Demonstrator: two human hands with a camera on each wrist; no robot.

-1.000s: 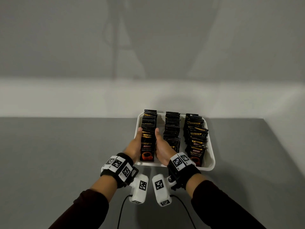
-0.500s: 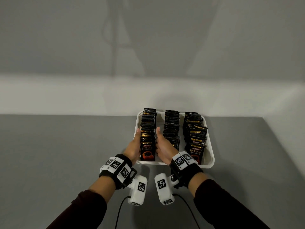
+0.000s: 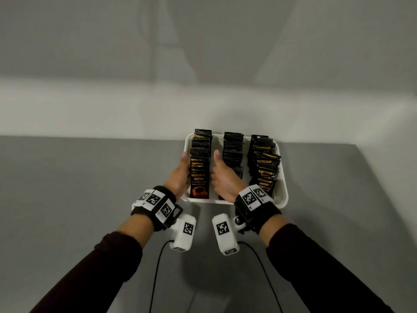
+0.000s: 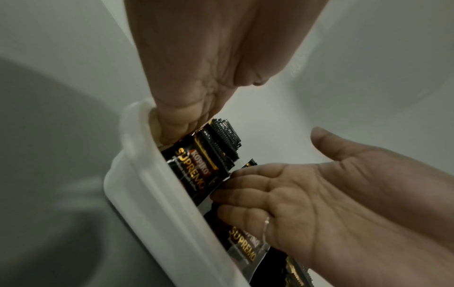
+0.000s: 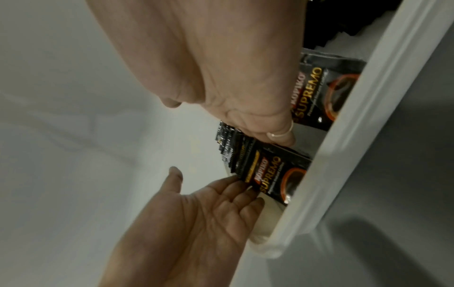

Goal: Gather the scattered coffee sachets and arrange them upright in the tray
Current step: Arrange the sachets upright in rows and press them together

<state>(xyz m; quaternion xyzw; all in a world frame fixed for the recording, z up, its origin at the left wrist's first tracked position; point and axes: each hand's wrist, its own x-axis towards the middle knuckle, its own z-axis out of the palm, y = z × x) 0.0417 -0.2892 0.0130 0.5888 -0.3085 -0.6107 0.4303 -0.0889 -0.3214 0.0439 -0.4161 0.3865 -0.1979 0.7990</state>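
— Right, what am I holding?

— Both palms flat against the left row of sachets (image 3: 199, 163). My left hand (image 3: 179, 177) lies with straight fingers between that row and the tray (image 3: 284, 195) wall; my right hand (image 3: 223, 179) presses the row's other side, fingers straight, thumb up. Neither grips anything.

— And the rest?

— The middle row (image 3: 233, 150) and right row (image 3: 264, 163) stand in the tray too; I see no sachets on the grey table (image 3: 79, 199).

— So how do I square it well?

— Press evenly from both sides, low down, I'd say, so the tops don't fan out.

— Room?

— Tight on the left against the wall. The tray sits near the table's far edge, so don't shove it forward.
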